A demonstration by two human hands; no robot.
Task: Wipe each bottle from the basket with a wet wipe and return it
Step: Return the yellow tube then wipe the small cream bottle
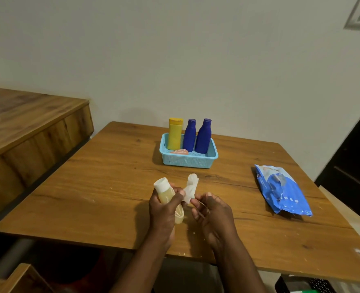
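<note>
Gripping a pale bottle [168, 194] above the table [111, 187], left hand [163, 210] hiding its middle, right hand [213, 210] pinching a crumpled wet wipe [190, 189], basket [187, 160] well beyond, pink item [179, 152] inside half hidden.

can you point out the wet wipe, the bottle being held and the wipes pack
wet wipe [191, 188], head view, on the middle of its crumpled white strip
pale yellow bottle [166, 194], head view, on its body just under the white cap
blue wipes pack [283, 190], head view, on the middle of its top face
</note>
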